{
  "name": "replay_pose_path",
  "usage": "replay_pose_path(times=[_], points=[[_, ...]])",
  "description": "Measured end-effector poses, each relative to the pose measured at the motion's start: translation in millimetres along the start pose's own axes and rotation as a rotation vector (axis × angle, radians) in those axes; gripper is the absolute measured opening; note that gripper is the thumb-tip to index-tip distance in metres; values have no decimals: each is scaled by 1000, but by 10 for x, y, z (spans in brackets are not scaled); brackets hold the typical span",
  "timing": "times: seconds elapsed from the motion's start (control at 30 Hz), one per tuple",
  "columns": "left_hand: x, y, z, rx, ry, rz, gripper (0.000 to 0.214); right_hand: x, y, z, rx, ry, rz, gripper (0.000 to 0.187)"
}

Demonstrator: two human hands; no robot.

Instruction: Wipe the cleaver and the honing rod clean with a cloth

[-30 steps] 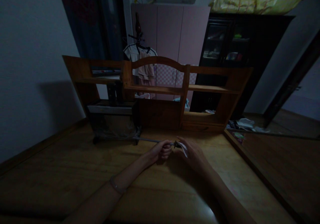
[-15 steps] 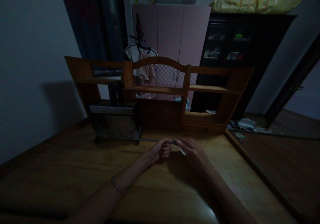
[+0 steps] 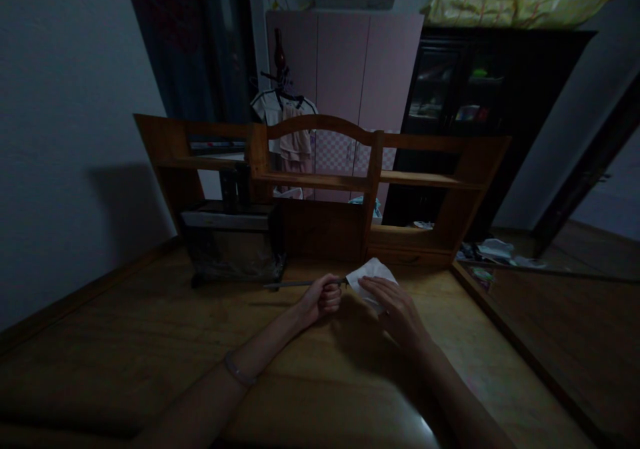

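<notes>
My left hand point(image 3: 324, 299) is wrapped round a thin, dark rod point(image 3: 290, 284), which sticks out to the left and shows a short end on the right; its exact kind is too dim to make out. A bracelet circles the left wrist. In my right hand point(image 3: 395, 305) is a white sheet, like a tissue point(image 3: 367, 275), spread out beneath the fingers. The sheet's left edge is at the rod's right end; whether they touch, I cannot tell. Both hands are above a wooden desktop point(image 3: 310, 382).
A wooden shelf unit point(image 3: 320, 181) stands along the desk's far edge. At its left is a dark, boxy thing with a plastic-like wrap point(image 3: 233, 249). Behind stand a pink wardrobe point(image 3: 340, 69) and a black cabinet point(image 3: 500, 95). A wall point(image 3: 65, 135) bounds the left side.
The white sheet was mostly hidden under the right hand and now lies spread out wider. The right fingers have drawn slightly away from the rod's end. The rod's left end has dipped a little.
</notes>
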State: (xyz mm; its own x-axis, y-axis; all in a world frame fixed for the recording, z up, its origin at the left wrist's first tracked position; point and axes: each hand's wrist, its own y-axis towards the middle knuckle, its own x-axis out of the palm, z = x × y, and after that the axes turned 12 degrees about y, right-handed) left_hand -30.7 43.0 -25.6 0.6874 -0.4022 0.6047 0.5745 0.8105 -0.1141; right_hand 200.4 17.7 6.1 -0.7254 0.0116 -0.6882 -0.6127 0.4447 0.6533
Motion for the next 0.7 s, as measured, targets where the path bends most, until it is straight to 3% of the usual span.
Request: replay_pose_path(times=[0.1, 0.33, 0.7], points=[[8, -1, -3, -38, 65, 10, 46, -20, 33, -57, 38, -17, 7, 69], [29, -7, -18, -49, 108, -10, 46, -34, 73, -70, 4, -159, -109, 57], [32, -3, -27, -64, 122, -32, 45, -10, 85, -93, 10, -222, -128, 62]])
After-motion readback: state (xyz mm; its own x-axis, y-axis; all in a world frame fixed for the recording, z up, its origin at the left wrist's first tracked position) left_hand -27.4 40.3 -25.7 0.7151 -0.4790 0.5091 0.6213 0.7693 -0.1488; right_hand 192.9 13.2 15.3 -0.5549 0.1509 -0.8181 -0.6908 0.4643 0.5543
